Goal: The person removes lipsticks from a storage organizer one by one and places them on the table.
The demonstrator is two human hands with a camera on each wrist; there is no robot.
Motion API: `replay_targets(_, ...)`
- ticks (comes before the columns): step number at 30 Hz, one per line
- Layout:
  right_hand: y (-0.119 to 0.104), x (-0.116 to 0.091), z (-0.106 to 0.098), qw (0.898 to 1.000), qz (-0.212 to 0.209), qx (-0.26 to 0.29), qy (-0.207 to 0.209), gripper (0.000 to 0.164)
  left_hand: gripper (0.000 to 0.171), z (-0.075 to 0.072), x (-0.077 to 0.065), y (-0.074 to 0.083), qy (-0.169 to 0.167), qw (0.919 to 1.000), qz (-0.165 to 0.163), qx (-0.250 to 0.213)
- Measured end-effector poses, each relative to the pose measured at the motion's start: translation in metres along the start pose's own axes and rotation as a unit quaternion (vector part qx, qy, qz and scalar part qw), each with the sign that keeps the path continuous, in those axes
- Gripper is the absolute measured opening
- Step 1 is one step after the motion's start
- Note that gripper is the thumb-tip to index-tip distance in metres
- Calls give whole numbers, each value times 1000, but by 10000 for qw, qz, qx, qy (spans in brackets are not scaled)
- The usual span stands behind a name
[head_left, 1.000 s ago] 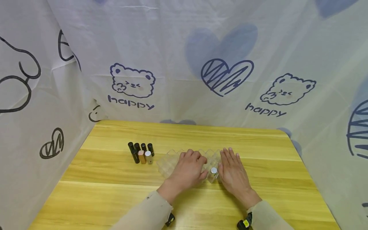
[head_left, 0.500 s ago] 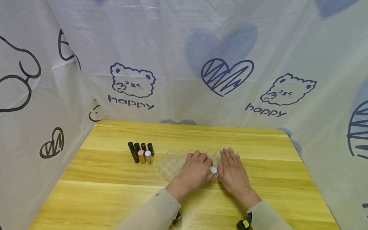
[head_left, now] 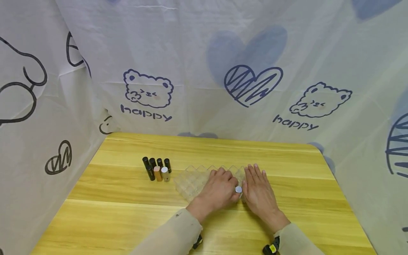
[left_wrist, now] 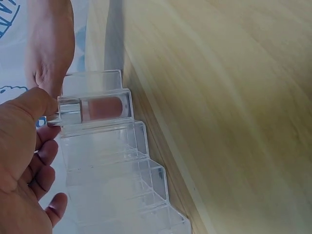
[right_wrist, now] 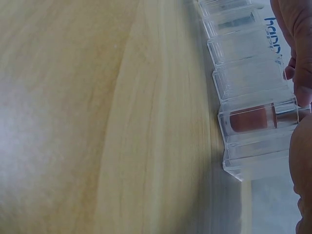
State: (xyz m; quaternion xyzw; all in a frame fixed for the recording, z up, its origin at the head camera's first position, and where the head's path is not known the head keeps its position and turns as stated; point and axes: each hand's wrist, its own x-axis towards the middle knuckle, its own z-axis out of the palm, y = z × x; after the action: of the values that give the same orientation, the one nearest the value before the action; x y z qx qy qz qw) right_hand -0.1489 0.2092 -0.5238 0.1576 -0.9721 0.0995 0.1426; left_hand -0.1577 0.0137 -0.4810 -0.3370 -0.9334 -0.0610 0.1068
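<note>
A clear lipstick organizer (head_left: 191, 182) with stepped compartments stands mid-table. In one of its front compartments, near the right end, is a lip gloss tube (left_wrist: 105, 108) with a silver cap (head_left: 238, 189) and pinkish-brown content. The left hand (head_left: 218, 189) reaches over the organizer and pinches the cap between thumb and index finger; its other fingers are curled. The tube's lower part (right_wrist: 249, 118) shows through the clear wall in the right wrist view. Against the organizer's right end rests the right hand (head_left: 259, 189), fingers straight and close together.
Left of the organizer, several black-capped tubes (head_left: 150, 173) stand in a cluster with an orange-brown lipstick (head_left: 158, 174) and a white-capped tube (head_left: 164, 174). A printed cloth (head_left: 197, 81) hangs behind the wooden table (head_left: 124, 219).
The left hand has moved right along the organizer to the silver-capped lip gloss tube and taken hold of its cap; the tube has tilted more upright. The right hand stays put.
</note>
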Motion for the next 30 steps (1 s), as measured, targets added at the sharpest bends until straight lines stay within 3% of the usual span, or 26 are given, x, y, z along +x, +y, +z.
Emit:
replay_targets(11, -1, -1, 0, 9999, -79, -80, 85, 51, 21, 3, 4, -7, 647, 9960, 530, 316)
replay_targets(20, -1, 0, 1, 9998, -76, -149, 85, 51, 22, -3, 5, -8, 436, 9966, 634, 304)
replay_targets(30, 0, -1, 1, 9999, -70, -130, -6, 52, 20, -10, 7, -8, 704, 9950, 686, 167)
